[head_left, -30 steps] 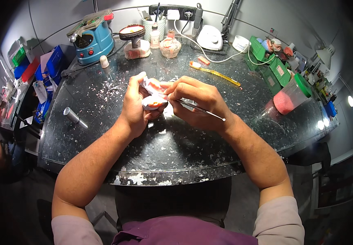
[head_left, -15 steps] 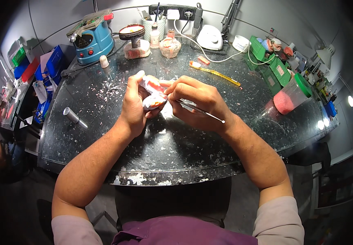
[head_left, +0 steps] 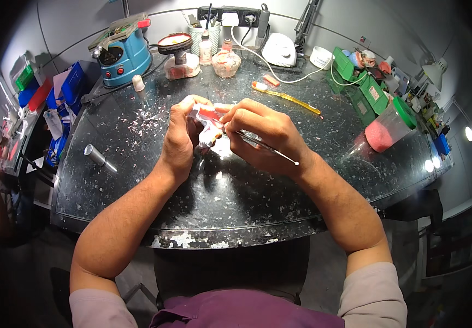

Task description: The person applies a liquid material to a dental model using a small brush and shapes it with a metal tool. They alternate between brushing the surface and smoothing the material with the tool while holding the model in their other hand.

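Head view: left hand (head_left: pixel 179 133) curled round pink-white piece (head_left: pixel 208 124); right hand (head_left: pixel 263 129) pinches tool (head_left: pixel 274 150); green box (head_left: pixel 364 103) labelled.

The lumpy little moulded piece (head_left: pixel 210 131) is white with bright red patches, and I think there's some orange low down, but it's hard to see. The thin metal stick tool (head_left: pixel 271 150) is shiny silver. From here the big curved table (head_left: pixel 279 202) looks black, spotty with white and pink bits. The see-through plastic toothbrush (head_left: pixel 290 99) is yellow. The round clear jar (head_left: pixel 393 127) has a green lid (head_left: pixel 405 113) and pink powder (head_left: pixel 378 136). The boxy blue machine (head_left: pixel 132 61) has red buttons (head_left: pixel 120 71).
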A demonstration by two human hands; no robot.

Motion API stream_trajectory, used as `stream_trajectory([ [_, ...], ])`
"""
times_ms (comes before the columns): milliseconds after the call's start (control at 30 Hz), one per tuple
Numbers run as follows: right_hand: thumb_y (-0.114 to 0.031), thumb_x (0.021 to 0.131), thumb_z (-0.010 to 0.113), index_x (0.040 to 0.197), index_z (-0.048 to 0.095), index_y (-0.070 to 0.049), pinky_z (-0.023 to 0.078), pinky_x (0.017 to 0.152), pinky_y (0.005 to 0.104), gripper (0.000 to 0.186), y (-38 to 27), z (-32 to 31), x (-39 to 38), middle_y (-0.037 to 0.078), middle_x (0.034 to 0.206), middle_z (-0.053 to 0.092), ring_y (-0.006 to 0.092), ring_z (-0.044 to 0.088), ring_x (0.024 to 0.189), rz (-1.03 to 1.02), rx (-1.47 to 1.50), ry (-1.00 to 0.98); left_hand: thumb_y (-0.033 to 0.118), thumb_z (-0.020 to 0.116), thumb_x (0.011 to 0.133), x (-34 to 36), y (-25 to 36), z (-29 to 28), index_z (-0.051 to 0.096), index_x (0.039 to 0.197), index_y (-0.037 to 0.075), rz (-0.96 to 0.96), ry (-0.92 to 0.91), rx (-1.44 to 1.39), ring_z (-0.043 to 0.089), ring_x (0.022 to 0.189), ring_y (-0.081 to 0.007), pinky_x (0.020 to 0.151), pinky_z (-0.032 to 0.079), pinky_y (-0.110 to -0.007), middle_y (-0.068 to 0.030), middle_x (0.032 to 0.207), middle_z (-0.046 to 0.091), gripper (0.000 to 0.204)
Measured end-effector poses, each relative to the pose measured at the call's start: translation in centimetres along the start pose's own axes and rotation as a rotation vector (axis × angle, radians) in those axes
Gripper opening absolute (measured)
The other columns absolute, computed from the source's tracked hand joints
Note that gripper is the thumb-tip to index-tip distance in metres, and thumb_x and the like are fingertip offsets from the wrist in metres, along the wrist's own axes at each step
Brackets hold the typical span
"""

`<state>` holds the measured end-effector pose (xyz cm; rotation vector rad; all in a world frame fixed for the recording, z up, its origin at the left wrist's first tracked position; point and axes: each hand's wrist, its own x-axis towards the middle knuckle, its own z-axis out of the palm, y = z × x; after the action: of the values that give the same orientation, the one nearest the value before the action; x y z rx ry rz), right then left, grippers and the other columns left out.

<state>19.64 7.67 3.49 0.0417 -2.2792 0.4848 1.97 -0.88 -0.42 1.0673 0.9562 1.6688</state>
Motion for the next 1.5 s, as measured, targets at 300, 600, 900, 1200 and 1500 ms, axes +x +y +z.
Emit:
stream_trajectory([
  [300,0.005,0.078,0.068,0.090,0.057,-0.003,0.055,0.069,0.0373,0.018,0.2,-0.1,0.0,0.012,0.089,0.062,0.0297,0.068,0.080,-0.012,-0.048,0.011,0.060,0.028,0.103,-0.4,0.5,0.3,0.050,0.116,0.013,0.008,-0.018,0.113,0.060,0.080,-0.0125,0.059,0.049,-0.026,-0.0047,0.096,0.060,0.053],
  [600,0.001,0.081,0.068,0.092,0.057,-0.003,0.055,0.068,0.0383,0.015,0.6,0.3,-0.2,0.012,0.088,0.062,0.0305,0.067,0.078,0.030,-0.094,0.067,0.049,0.039,0.103,-0.1,0.4,0.4,0.044,0.125,0.012,0.021,-0.079,-0.091,0.065,0.097,-0.0185,0.061,0.062,-0.034,-0.0100,0.110,0.059,0.043],
  [900,-0.006,0.085,0.067,0.099,0.057,-0.002,0.055,0.062,0.0409,0.017,0.8,0.6,-0.2,0.014,0.086,0.058,0.0325,0.064,0.073,-0.039,-0.105,0.114,0.041,0.039,0.104,-0.1,-0.1,0.3,0.043,0.126,0.007,0.075,-0.078,-0.163,0.064,0.104,-0.0204,0.087,0.057,-0.037,-0.0108,0.116,0.059,0.041],
  [1200,-0.006,0.085,0.066,0.096,0.055,-0.002,0.054,0.064,0.0427,0.017,0.5,0.6,-0.3,0.014,0.085,0.056,0.0336,0.063,0.074,0.001,-0.116,0.084,0.032,0.036,0.104,-0.1,-0.5,0.3,0.041,0.129,0.007,0.088,-0.107,-0.213,0.060,0.112,-0.0193,0.101,0.047,-0.040,-0.0096,0.121,0.057,0.036],
  [1500,-0.005,0.085,0.065,0.095,0.053,-0.002,0.052,0.071,0.0441,0.016,-0.1,0.7,-0.2,0.014,0.086,0.056,0.0347,0.062,0.081,0.026,-0.101,0.075,0.022,0.039,0.096,-0.3,-0.6,0.3,0.046,0.126,0.009,0.087,-0.112,-0.237,0.054,0.117,-0.0192,0.103,0.043,-0.040,-0.0046,0.128,0.049,0.034],
])
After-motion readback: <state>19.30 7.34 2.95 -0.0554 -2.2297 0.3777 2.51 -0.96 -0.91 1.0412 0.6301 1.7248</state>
